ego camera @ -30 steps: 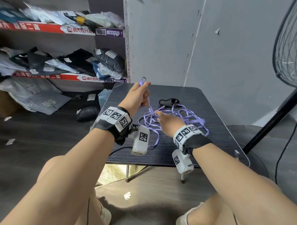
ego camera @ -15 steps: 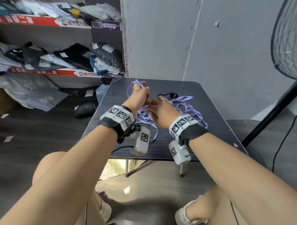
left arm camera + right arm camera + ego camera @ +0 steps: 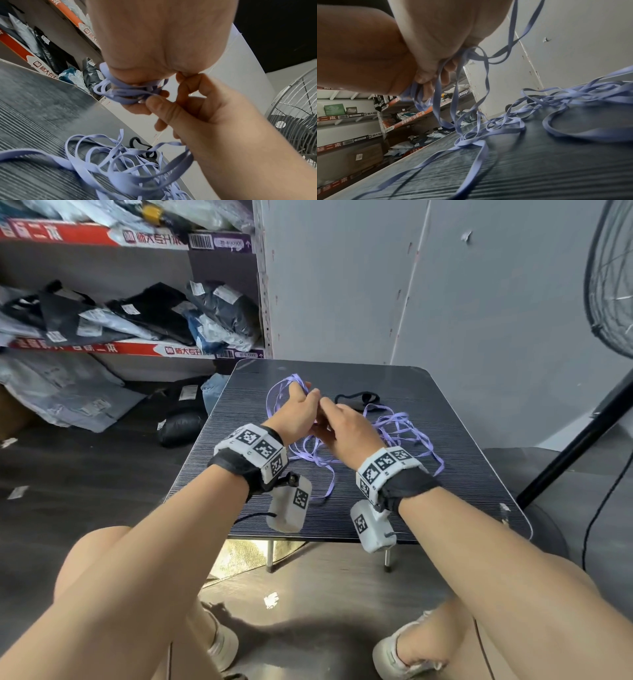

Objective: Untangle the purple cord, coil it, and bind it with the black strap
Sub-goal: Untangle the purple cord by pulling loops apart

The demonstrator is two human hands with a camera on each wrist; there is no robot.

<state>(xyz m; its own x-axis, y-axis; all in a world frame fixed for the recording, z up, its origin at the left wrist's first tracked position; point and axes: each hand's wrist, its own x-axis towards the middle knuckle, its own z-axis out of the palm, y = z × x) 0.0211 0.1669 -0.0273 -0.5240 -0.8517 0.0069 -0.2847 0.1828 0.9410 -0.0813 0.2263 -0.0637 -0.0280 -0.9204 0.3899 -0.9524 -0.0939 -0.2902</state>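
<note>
The purple cord (image 3: 399,428) is a flat ribbon lying in a loose tangle on the dark table (image 3: 462,508). My left hand (image 3: 299,405) is raised over the table's middle and grips several gathered loops of the purple cord (image 3: 120,93) in curled fingers. My right hand (image 3: 334,419) meets it fingertip to fingertip, thumb and fingers pinching a strand of the cord (image 3: 436,86) that trails down to the tangle (image 3: 496,124). The black strap (image 3: 359,400) lies loose on the table just beyond the hands, and the black strap (image 3: 137,142) also shows behind the tangle.
Shelves (image 3: 137,302) with bagged clothes stand to the left, more bags on the floor below. A standing fan (image 3: 613,285) and its black pole (image 3: 565,460) are at the right. A grey wall (image 3: 411,285) rises behind the table. My knees sit below its near edge.
My right hand has lifted off the tangle and brought a strand up to my left hand. Loops now hang from the left hand, and the two hands touch.
</note>
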